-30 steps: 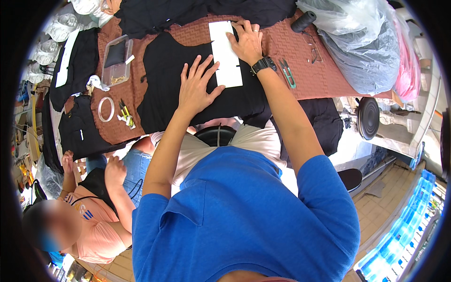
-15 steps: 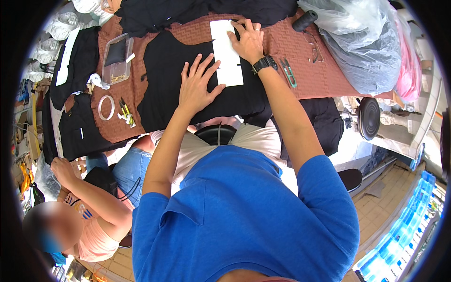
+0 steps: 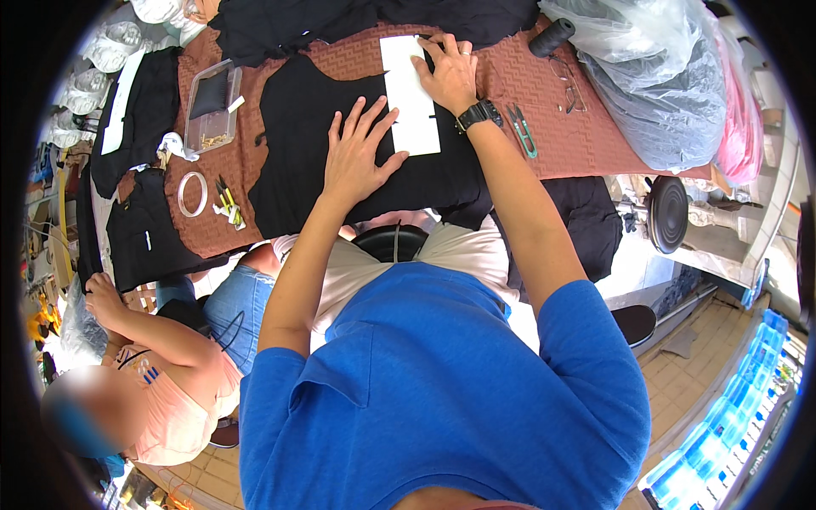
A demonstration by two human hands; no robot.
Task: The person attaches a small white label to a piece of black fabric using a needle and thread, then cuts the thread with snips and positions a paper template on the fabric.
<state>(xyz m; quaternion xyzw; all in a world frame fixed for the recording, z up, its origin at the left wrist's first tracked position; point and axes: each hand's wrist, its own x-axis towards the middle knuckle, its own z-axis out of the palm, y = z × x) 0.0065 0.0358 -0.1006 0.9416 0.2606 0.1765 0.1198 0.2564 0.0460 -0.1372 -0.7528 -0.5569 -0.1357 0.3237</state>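
A piece of black fabric (image 3: 297,127) is spread over the near part of the table in front of me. On it lies a white rectangular template (image 3: 414,110) with small dark notches along its edges. My left hand (image 3: 355,157) rests flat on the fabric, fingers spread, its fingertips and thumb close to the template's left edge. At the template's upper right, my right hand (image 3: 449,75) presses down with its fingers stretched out, thumb and fingertips on the white surface. A dark watch is on the right wrist. Neither hand grips anything.
Right of my right wrist lie green thread snips (image 3: 522,132), eyeglasses (image 3: 568,85) and a black thread cone (image 3: 552,38). Large plastic bags (image 3: 654,85) fill the right. A clear box (image 3: 212,106), a ring (image 3: 193,195) and yellow-handled cutters (image 3: 228,202) lie left. Another person (image 3: 170,374) sits lower left.
My hands, the template and the fabric stay in place. The person at the lower left has shifted posture slightly, their hands and arm moving a little.
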